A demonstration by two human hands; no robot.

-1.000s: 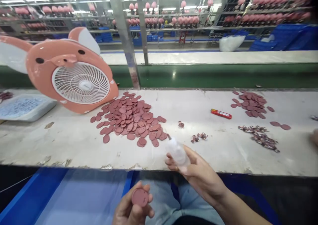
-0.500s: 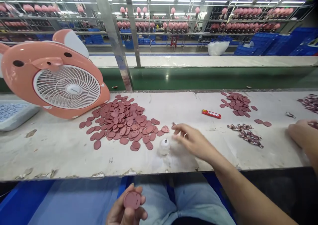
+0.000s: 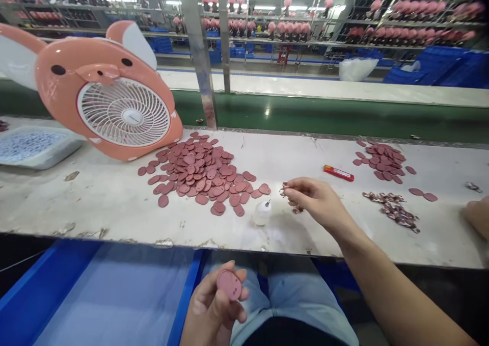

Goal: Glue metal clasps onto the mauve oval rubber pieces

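Note:
My left hand (image 3: pixel 216 305) is below the table's front edge, its thumb and fingers closed on a dusky-pink oval disc (image 3: pixel 229 285) with small holes. Over the table, my right hand (image 3: pixel 311 195) pinches a small shiny brown-and-silver piece (image 3: pixel 283 189). More such pieces (image 3: pixel 297 210) lie under its fingers, partly hidden. Just left of it stands a small white bottle (image 3: pixel 263 213) with a dark thin tip. A large heap of pink discs (image 3: pixel 202 170) spreads beyond and left of the bottle.
An orange animal-shaped fan (image 3: pixel 110 96) stands left, beside a tray (image 3: pixel 42 155) of small bits. To the right lie a red box-cutter-like stick (image 3: pixel 338 173), a smaller disc pile (image 3: pixel 384 161) and small brown-silver pieces (image 3: pixel 397 212). Another person's hand (image 3: pixel 477 216) rests at the right edge.
My right hand has closed its fingertips on a small brown-silver piece. My left hand has risen slightly with the disc. The view has shifted, and the other person's hand shows less.

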